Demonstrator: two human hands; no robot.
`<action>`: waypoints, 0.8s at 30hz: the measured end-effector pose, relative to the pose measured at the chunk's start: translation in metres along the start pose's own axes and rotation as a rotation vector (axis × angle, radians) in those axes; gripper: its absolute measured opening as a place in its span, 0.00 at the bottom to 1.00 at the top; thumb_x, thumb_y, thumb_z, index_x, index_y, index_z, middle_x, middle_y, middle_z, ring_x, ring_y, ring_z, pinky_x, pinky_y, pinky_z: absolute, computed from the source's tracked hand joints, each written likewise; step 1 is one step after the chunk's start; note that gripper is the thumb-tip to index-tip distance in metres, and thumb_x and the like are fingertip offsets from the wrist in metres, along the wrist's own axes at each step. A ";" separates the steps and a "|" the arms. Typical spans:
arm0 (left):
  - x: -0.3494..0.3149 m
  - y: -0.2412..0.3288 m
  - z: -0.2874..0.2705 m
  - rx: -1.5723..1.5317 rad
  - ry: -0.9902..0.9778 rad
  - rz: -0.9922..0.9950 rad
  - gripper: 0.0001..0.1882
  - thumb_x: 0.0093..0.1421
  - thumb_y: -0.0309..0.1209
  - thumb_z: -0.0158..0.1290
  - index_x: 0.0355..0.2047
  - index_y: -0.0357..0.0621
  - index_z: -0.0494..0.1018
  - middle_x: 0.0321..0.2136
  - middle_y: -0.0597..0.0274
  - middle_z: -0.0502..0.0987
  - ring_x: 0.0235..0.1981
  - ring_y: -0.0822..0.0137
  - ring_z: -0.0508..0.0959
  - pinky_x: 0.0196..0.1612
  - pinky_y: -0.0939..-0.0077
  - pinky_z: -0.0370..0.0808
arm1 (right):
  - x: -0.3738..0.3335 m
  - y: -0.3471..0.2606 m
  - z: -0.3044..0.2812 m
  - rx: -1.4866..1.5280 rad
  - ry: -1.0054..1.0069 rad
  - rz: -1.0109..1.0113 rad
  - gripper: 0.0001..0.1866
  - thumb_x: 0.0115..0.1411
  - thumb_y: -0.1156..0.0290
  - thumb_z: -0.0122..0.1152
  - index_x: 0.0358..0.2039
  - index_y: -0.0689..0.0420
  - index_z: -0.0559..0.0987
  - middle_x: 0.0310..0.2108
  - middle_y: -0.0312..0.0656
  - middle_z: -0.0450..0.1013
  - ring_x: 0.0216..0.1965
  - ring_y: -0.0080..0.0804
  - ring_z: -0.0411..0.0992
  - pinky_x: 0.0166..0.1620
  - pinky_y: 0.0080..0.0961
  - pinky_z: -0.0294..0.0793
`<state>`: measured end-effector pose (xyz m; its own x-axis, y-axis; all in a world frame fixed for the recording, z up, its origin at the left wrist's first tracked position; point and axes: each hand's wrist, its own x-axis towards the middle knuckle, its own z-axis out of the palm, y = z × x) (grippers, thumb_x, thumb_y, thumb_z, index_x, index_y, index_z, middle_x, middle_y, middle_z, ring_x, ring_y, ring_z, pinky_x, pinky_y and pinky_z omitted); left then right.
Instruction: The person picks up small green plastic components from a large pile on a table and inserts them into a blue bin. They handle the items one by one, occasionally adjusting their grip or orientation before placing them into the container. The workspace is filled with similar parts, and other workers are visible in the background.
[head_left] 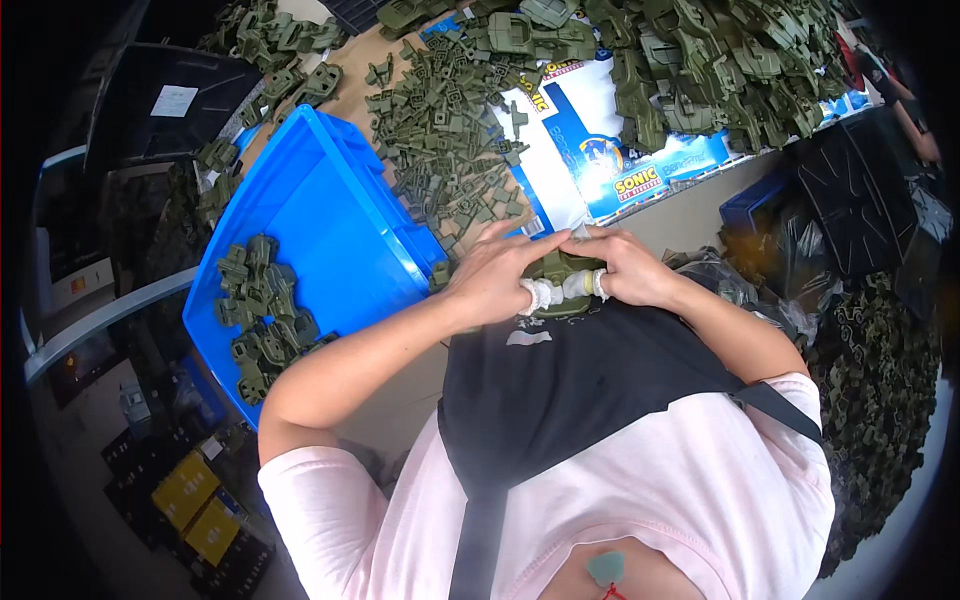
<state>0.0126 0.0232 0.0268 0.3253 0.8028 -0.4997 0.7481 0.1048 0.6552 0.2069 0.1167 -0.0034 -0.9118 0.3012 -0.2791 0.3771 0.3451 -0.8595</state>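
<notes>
Close in front of my dark apron (560,380), both hands grip one olive-green moulded plastic part (553,268), perhaps a toy vehicle body. My left hand (497,272) closes on its left side and my right hand (637,268) on its right. White wrappings (541,294) cover the thumbs, which press against the near side of the part. The index fingertips meet over its far edge. Much of the part is hidden by my fingers, so its exact kind cannot be made out.
A blue bin (350,220) holding several green parts (265,310) stands at my left. Small green pieces (440,130) lie heaped on the table beyond my hands. Larger green parts (720,60) pile up at the far right, on printed cardboard (570,130). Black crates (855,195) stand at right.
</notes>
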 end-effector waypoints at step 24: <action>-0.041 -0.008 0.032 -0.401 0.599 0.115 0.41 0.39 0.23 0.58 0.57 0.44 0.58 0.53 0.48 0.65 0.54 0.50 0.65 0.53 0.65 0.65 | 0.030 -0.052 -0.031 0.014 -0.213 -0.290 0.46 0.44 0.73 0.61 0.62 0.45 0.49 0.42 0.54 0.69 0.43 0.50 0.69 0.44 0.40 0.69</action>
<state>0.0118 -0.0291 0.0242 -0.0689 0.9931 -0.0945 0.4212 0.1148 0.8997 0.1645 0.1351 0.0459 -0.9946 0.0000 -0.1042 0.0966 0.3766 -0.9213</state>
